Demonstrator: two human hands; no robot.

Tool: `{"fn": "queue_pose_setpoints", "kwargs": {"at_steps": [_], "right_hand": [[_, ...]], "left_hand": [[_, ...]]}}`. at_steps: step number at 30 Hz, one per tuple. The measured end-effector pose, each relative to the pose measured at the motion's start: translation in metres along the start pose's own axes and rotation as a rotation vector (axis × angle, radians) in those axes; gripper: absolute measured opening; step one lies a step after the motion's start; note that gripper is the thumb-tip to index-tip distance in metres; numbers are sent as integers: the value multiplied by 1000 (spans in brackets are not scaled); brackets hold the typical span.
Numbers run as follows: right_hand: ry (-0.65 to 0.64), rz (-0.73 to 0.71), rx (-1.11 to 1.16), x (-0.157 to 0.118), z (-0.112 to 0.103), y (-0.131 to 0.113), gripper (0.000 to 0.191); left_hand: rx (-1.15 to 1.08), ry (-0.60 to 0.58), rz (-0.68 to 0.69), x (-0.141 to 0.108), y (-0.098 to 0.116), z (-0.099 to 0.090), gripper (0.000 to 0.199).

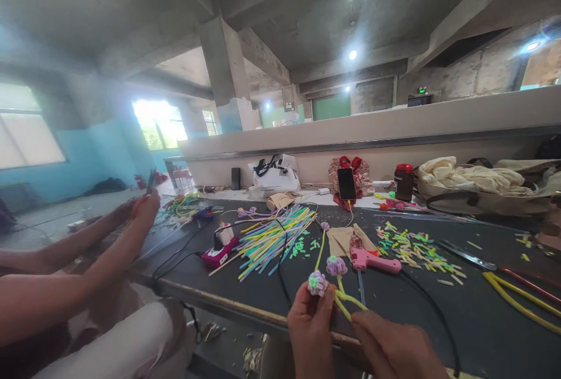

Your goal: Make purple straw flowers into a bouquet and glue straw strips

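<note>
Over the table's front edge, my left hand [310, 323] pinches a pipe-cleaner flower sprig just below a lilac and green flower head [317, 283]. A second lilac flower head [336, 266] rises beside it, and a smaller lilac bud [324, 226] tops a long stem. My right hand [394, 341] is closed on the lower end of the yellow-green pipe-cleaner stem [350, 298], where several stems come together. Just beyond the hands, a pink glue gun [372, 260] lies on its side by a piece of brown paper [339, 242].
Colourful pipe cleaners [276, 236] lie left of centre beside a magenta power strip [220, 251]. Cut pieces [407, 244] are scattered at right, near scissors [495, 265] with yellow and red handles. A phone [347, 184] stands behind. At left, a co-worker's hands [146, 209] hold a tool.
</note>
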State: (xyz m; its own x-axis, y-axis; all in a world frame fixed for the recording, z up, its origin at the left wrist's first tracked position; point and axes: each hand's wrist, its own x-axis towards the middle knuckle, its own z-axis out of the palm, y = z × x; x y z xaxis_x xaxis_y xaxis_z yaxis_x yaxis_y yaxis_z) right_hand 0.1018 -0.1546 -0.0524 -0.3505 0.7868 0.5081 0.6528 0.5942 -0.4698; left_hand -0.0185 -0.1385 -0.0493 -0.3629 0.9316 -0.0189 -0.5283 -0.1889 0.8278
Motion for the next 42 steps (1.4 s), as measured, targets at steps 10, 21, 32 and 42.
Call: {"fn": "queue_pose_setpoints", "kwargs": {"at_steps": [10,21,32,42], "right_hand": [[-186,-481,-555,77,-88,-24,12],[-847,123,816,100,-67,31,12],[-171,529,1263,24,-7,15,30],[-77,624,1445,10,25,-15,45]], "left_hand": [[263,-202,76,-6,11,8,24],[-191,-477,-252,-17,27,6,20],[-353,-137,-315,-19,25,12,25],[13,20,106,-14,18,12,25]]}}
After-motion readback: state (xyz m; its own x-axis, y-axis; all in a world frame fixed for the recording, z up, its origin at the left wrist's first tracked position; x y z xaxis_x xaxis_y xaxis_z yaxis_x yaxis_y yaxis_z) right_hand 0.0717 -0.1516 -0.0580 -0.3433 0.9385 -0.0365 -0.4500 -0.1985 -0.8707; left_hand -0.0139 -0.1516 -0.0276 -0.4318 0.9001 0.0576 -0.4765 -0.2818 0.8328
